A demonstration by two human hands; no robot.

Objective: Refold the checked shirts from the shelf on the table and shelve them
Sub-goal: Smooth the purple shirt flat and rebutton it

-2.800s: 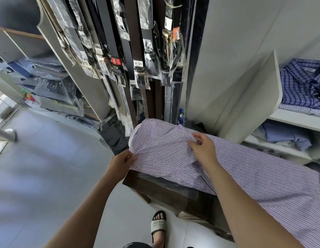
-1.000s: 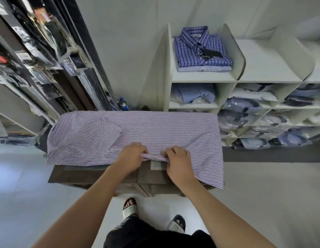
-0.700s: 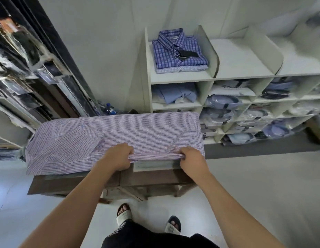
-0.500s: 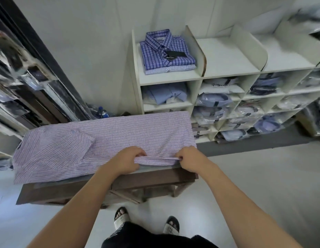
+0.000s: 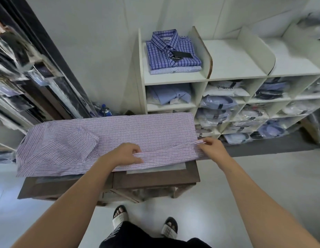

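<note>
A purple-and-white checked shirt (image 5: 137,133) lies spread lengthwise on the brown wooden table (image 5: 155,178), collar end to the left. My left hand (image 5: 124,154) grips a folded strip of cloth along the shirt's near edge. My right hand (image 5: 212,147) pinches the same strip at the shirt's right end, by the hem. The white shelf unit (image 5: 175,80) stands behind the table. Two folded checked shirts (image 5: 171,51), the blue one on top with a black tag, sit in its top left compartment.
Lower shelf compartments hold bagged shirts (image 5: 220,104) and a light blue shirt (image 5: 170,93). Racks of bagged belts (image 5: 30,72) hang at the left. A blue bottle (image 5: 105,110) stands on the floor behind the table. My sandalled feet (image 5: 119,215) are on the grey floor.
My right hand has slid right along the near fold to the hem end, and the folded strip now lies further onto the shirt. My left hand keeps its grip mid-edge.
</note>
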